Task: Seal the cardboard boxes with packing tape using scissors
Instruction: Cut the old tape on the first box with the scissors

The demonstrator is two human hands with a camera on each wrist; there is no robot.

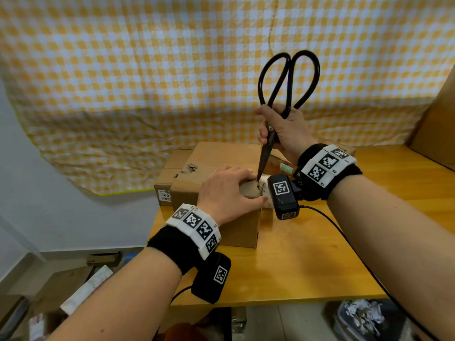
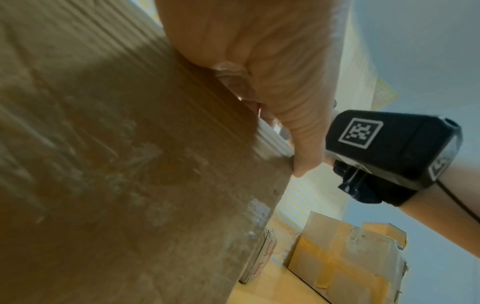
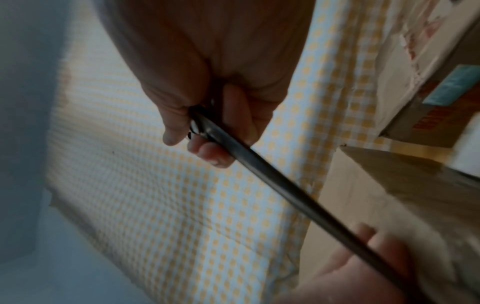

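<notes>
Two hands, left hand [image 1: 229,190] hiding box [image 1: 236,232] corner, scissors [image 1: 278,114] tip obscured

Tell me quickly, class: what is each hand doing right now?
Left hand: open, pressing flat on the cardboard box.
Right hand: gripping the black scissors near the pivot, blades pointing down.

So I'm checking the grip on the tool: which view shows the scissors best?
The head view: the whole scissors show, loops up, tip down at the box edge, gripped mid-length by the right hand. The right wrist view shows only the dark blade. The left wrist view shows none.
</notes>
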